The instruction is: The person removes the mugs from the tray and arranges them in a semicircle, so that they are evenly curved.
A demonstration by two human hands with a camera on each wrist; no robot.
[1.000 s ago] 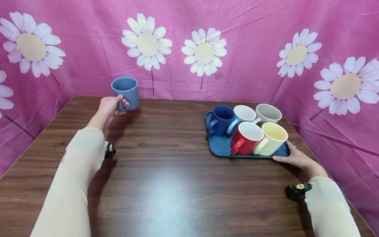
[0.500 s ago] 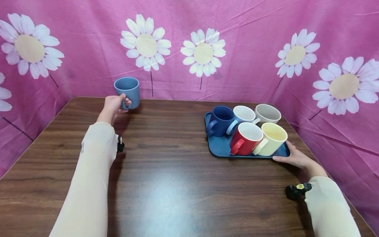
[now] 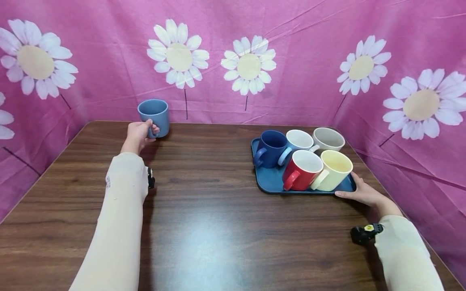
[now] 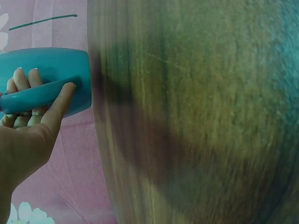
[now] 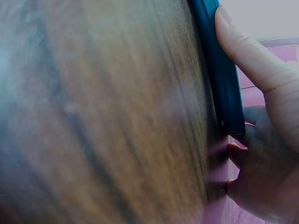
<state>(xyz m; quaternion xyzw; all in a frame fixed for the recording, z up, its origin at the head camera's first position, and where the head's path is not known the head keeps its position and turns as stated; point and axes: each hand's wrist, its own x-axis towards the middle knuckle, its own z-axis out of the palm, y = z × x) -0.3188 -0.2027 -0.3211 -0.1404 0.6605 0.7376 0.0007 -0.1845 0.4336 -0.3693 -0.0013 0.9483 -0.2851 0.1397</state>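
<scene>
At the table's back left, my left hand (image 3: 137, 132) grips the handle of a grey-blue mug (image 3: 160, 117). The left wrist view shows the fingers through the handle of the mug (image 4: 56, 60), thumb along it; a narrow gap seems to separate mug and table, though contact is hard to judge. My right hand (image 3: 364, 194) holds the near right corner of a dark blue tray (image 3: 271, 184), its thumb on the rim of the tray (image 5: 224, 88) in the right wrist view. Upright on the tray stand several mugs, among them a red one (image 3: 301, 173) and a yellow one (image 3: 334, 173).
Also on the tray are a navy mug (image 3: 271, 155), a light blue mug with white inside (image 3: 299, 139) and a grey-white mug (image 3: 329, 139). A pink cloth with daisies (image 3: 218, 101) hangs behind the brown wooden table (image 3: 211, 218) and along its right side.
The left forearm has swung rightward, and the grey-blue mug, shifted slightly right at first, is now a little lower in view. My right hand and the tray hold the same place.
</scene>
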